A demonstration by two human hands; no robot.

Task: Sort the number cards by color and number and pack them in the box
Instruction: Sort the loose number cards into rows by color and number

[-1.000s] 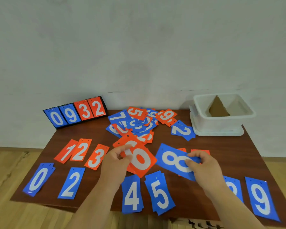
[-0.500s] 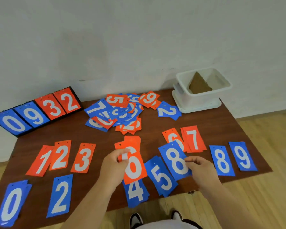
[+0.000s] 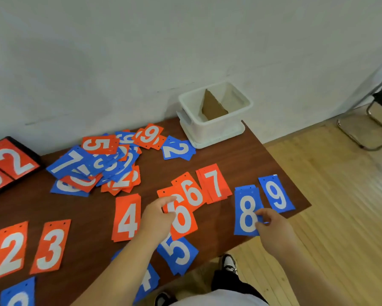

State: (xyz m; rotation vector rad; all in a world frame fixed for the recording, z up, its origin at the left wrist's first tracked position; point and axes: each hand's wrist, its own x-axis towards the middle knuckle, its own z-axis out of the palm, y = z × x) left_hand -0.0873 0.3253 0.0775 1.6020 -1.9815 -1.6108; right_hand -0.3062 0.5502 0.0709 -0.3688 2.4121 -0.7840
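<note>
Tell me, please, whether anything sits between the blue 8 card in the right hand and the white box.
Yes: the blue 9 card lies just beyond the blue 8 card held by the right hand; past it, bare table up to the white box.

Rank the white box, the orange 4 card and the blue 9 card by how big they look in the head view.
1. White box, largest, though farthest away.
2. Orange 4 card.
3. Blue 9 card, smallest; probably only because it lies farther off and foreshortened, since the cards look alike.
</note>
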